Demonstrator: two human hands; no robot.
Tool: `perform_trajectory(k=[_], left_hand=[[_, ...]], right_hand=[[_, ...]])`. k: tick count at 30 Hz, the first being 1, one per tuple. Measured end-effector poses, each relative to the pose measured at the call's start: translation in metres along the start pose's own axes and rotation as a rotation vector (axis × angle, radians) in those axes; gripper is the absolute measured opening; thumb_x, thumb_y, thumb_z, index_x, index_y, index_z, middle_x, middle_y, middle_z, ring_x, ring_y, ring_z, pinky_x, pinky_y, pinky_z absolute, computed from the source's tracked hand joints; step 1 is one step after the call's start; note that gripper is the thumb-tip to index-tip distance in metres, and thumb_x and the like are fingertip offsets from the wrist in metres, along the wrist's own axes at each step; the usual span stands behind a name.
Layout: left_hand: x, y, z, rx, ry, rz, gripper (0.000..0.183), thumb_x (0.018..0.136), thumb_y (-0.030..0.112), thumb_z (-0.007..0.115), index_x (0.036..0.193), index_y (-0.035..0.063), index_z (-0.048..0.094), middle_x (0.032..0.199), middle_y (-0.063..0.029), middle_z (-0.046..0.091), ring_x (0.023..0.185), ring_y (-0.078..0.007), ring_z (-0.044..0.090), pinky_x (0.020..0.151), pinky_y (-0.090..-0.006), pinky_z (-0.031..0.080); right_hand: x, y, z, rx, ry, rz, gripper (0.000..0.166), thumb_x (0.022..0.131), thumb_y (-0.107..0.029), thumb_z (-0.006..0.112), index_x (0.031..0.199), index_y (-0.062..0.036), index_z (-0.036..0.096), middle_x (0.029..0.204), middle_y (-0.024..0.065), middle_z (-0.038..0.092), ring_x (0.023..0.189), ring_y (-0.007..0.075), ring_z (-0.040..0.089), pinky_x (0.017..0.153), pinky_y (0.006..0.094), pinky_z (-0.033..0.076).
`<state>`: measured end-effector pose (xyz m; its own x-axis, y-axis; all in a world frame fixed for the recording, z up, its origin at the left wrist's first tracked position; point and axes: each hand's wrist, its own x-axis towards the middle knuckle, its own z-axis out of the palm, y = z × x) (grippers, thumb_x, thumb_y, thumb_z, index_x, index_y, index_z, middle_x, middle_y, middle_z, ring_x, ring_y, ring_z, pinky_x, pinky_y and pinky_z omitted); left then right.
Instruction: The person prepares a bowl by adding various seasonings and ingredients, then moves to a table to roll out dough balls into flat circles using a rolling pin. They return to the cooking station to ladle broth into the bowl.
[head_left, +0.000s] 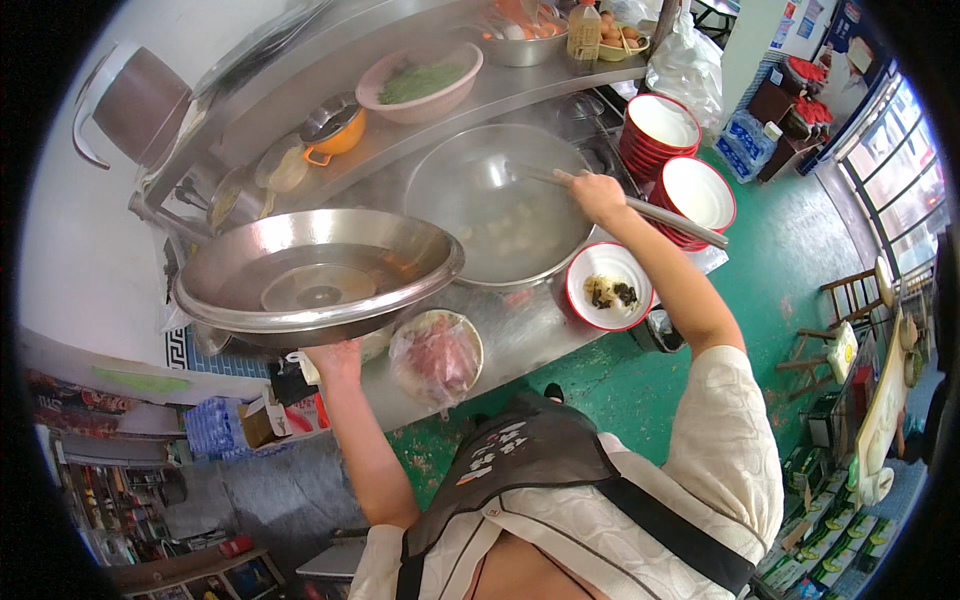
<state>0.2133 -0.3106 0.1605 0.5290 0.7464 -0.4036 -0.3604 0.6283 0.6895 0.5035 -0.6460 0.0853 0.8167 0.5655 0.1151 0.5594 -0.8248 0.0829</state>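
Note:
My right hand is closed around the metal handle of a utensil whose far end reaches into a large steaming pot of cloudy liquid with pale pieces in it. At the lower left of the pot, my left hand is at the underside of a wide metal basin or lid, tilted towards me; its fingers are hidden beneath the metal. Between my arms, a bowl of reddish meat in a clear plastic bag sits on the counter. A red-rimmed white bowl with pale and dark seasonings stands right of it.
Stacked red-rimmed bowls stand right of the pot. The metal shelf above holds a pink basket of greens, an orange pot, a bottle and eggs. A bin stands below the counter's right edge.

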Motion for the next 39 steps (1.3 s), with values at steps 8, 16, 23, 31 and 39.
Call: perform_trajectory(k=[8, 16, 23, 31, 39], left_hand=[[0.007, -0.006, -0.006, 0.037, -0.077, -0.029, 0.033, 0.092, 0.042, 0.047, 0.099, 0.0123, 0.059, 0.080, -0.0037, 0.060, 0.049, -0.0115, 0.042, 0.046, -0.0277, 0.034], [0.033, -0.014, -0.024, 0.033, -0.140, -0.032, 0.055, 0.091, 0.054, 0.044, 0.127, 0.0121, 0.050, 0.123, -0.0119, 0.056, 0.103, -0.0291, 0.057, 0.071, -0.0434, 0.050], [0.024, -0.011, -0.029, 0.211, -0.244, 0.055, 0.045, 0.100, 0.038, 0.037, 0.135, 0.0113, 0.044, 0.135, -0.0102, 0.048, 0.121, -0.0282, 0.047, 0.103, -0.0458, 0.039], [0.059, -0.005, 0.091, 0.600, -0.591, 0.169, 0.039, 0.100, 0.037, 0.038, 0.123, 0.0085, 0.051, 0.122, -0.0091, 0.054, 0.111, -0.0262, 0.052, 0.096, -0.0421, 0.042], [0.066, -0.052, 0.224, 1.445, -1.054, 0.972, 0.040, 0.098, 0.035, 0.043, 0.106, -0.0013, 0.057, 0.095, -0.0145, 0.064, 0.091, -0.0293, 0.061, 0.085, -0.0377, 0.045]], right_hand=[[-0.052, 0.009, -0.053, 0.197, -0.250, -0.086, 0.047, 0.088, -0.020, 0.058, 0.135, -0.0181, 0.050, 0.092, 0.0197, 0.068, 0.086, 0.0361, 0.067, 0.075, 0.0477, 0.053], [-0.134, 0.023, -0.041, 0.422, -0.179, -0.093, 0.049, 0.088, -0.021, 0.060, 0.135, -0.0153, 0.047, 0.090, 0.0212, 0.067, 0.083, 0.0408, 0.064, 0.075, 0.0503, 0.051], [-0.277, 0.022, -0.002, 0.719, -0.122, 0.355, 0.055, 0.085, -0.018, 0.066, 0.136, -0.0156, 0.047, 0.102, 0.0180, 0.065, 0.087, 0.0369, 0.064, 0.078, 0.0446, 0.051], [-0.260, 0.025, 0.042, 0.899, 0.376, 0.412, 0.046, 0.086, -0.009, 0.063, 0.131, -0.0106, 0.055, 0.097, 0.0182, 0.064, 0.088, 0.0307, 0.064, 0.080, 0.0371, 0.049], [-0.118, 0.117, 0.079, 0.965, 0.352, 0.564, 0.049, 0.085, -0.018, 0.065, 0.132, -0.0092, 0.054, 0.117, 0.0205, 0.063, 0.107, 0.0333, 0.063, 0.091, 0.0394, 0.048]])
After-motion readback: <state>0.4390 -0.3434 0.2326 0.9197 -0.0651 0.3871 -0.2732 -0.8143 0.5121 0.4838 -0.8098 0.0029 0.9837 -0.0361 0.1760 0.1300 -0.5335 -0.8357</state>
